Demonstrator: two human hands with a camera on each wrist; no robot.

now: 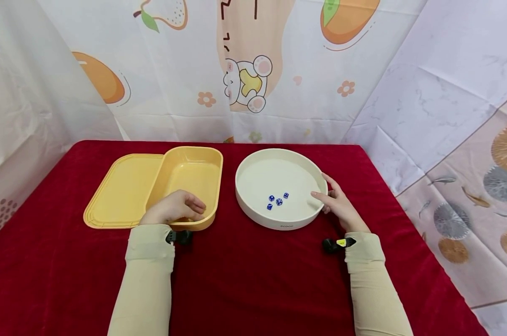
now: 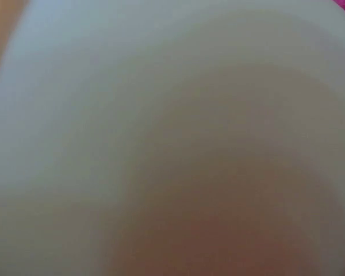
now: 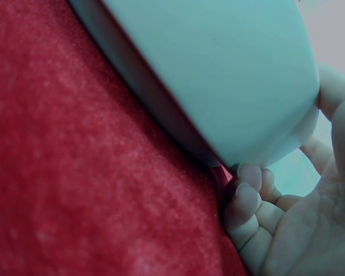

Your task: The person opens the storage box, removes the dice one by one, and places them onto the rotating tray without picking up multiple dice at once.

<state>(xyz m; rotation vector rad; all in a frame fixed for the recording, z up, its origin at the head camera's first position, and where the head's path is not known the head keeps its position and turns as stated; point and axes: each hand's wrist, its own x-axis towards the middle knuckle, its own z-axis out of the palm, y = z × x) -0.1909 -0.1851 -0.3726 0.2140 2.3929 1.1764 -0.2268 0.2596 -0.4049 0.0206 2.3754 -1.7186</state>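
A round off-white tray (image 1: 253,215) stands on the red cloth in the head view, with several blue dice (image 1: 279,201) lying inside it. My right hand (image 1: 339,205) grips the tray's right side, thumb over the rim. In the right wrist view its fingertips (image 3: 249,175) curl at the tray's lower edge. To the left, my left hand (image 1: 175,206) reaches over the near end of a yellow rectangular box (image 1: 218,186), fingers bent down into it. I cannot tell whether they hold anything. A blurred pale surface (image 2: 161,115) fills the left wrist view.
A yellow lid (image 1: 125,186) lies left of the box, meeting its left side. Red cloth (image 1: 253,280) covers the table. Behind it hangs a patterned white curtain (image 1: 173,93), and another sheet (image 1: 425,140) hangs along the right.
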